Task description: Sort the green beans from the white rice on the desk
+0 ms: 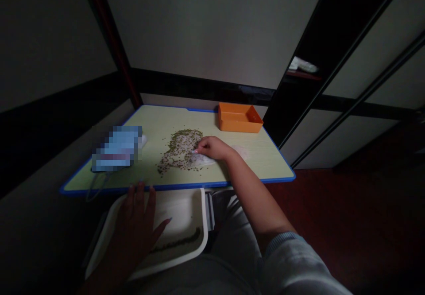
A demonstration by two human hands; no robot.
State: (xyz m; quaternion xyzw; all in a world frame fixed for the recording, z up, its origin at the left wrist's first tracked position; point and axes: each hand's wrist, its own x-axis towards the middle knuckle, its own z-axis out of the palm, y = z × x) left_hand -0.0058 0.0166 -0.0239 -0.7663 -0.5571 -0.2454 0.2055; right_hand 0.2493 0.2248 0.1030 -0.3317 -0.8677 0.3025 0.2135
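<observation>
- Dim light. Small greenish-brown, seed-like grains (181,146) lie loosely scattered on the pale yellow-green, blue-edged tabletop (265,162), thinning out toward the near edge.
- The step in hand looks to me like fingertip work among those grains. I'd go in low with thumb and forefinger, take a few at a time and lift straight up; a sideways drag would likely send them rolling.
- I'd also hold the wrist off the low whitish heap (203,161), just under the right hand, so the two don't mix. What the heap is made of, I can't make out.
- Right hand (214,147): thumb and fingers drawn together, tips at the right border of the grains. Whether anything is pinched there, I can't tell.
- Left hand (136,222): fingers spread well apart over the white, round-cornered tray (205,215), tips by the table's blue edge. I see nothing held; contact with the tray is unclear.
- Orange rectangular plastic-looking box (241,126): far right of the table, well clear of both hands.
</observation>
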